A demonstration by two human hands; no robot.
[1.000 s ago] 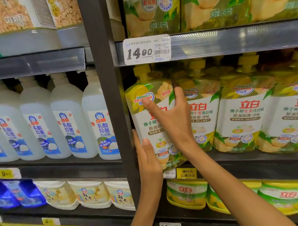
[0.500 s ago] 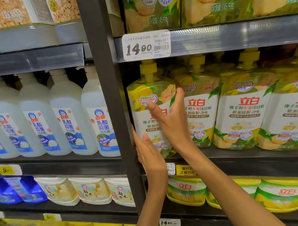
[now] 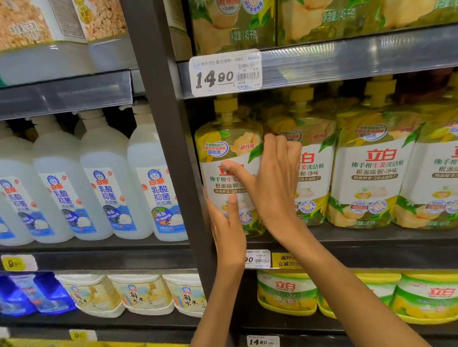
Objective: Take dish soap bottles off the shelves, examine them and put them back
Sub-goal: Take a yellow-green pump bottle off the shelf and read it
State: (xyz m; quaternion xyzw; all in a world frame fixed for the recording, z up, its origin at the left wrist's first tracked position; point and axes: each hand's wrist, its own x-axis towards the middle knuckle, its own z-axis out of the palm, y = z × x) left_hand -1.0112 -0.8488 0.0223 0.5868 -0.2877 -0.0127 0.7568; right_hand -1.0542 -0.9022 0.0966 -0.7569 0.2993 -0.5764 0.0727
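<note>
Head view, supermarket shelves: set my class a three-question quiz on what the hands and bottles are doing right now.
1. True or false: the yellow bottle both hands hold stands at the left end of its row.
2. Which hand has its thumb across the label: A) left hand B) right hand?
3. Fill in: the price tag above that bottle reads ____.

Key: 1 true; 2 B; 3 14.90

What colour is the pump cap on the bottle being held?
Yellow pump cap, clearest in the head view.
</note>
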